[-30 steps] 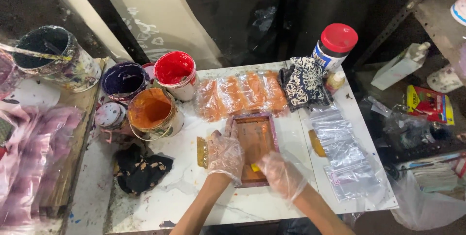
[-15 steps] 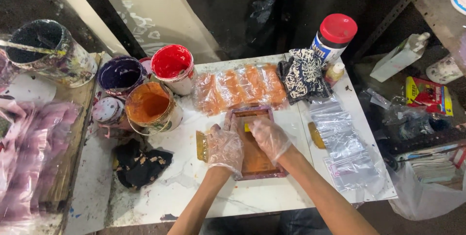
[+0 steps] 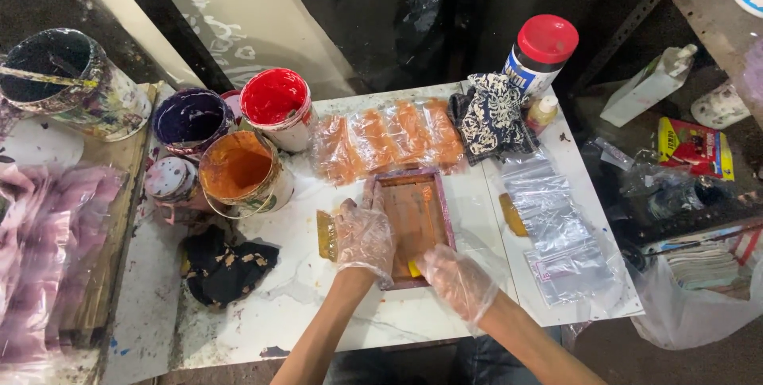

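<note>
Pressing flat, the left hand (image 3: pixel 364 236), in a thin clear plastic glove, is resting fingers-spread on the left rail of a small screen-printing frame (image 3: pixel 413 222) at centre frame, gripping nothing but seemingly steadying it against the white tabletop (image 3: pixel 270 305). The right hand (image 3: pixel 459 280), likewise gloved, is curling closed at the frame's lower edge over a yellow squeegee (image 3: pixel 413 268), of which only a sliver is showing. The frame's mesh is coated in wet orange ink, with maroon rails.

Above it, a row of orange-printed clear pouches (image 3: pixel 389 140) is lying glossy and crinkled, apparently set apart to dry. To the right, unprinted clear zip bags (image 3: pixel 556 234) are lying in a loose stack. In the upper left, open paint cans of orange (image 3: pixel 238 172), red (image 3: pixel 276 105) and dark purple (image 3: pixel 189 120) are standing close together, rims crusted. A patterned black-and-white rag (image 3: pixel 489 119) and a red-lidded canister (image 3: pixel 540 55) are sitting at the upper right of the table; a paint-stained black cloth (image 3: pixel 226 270) is lying lower left.
</note>
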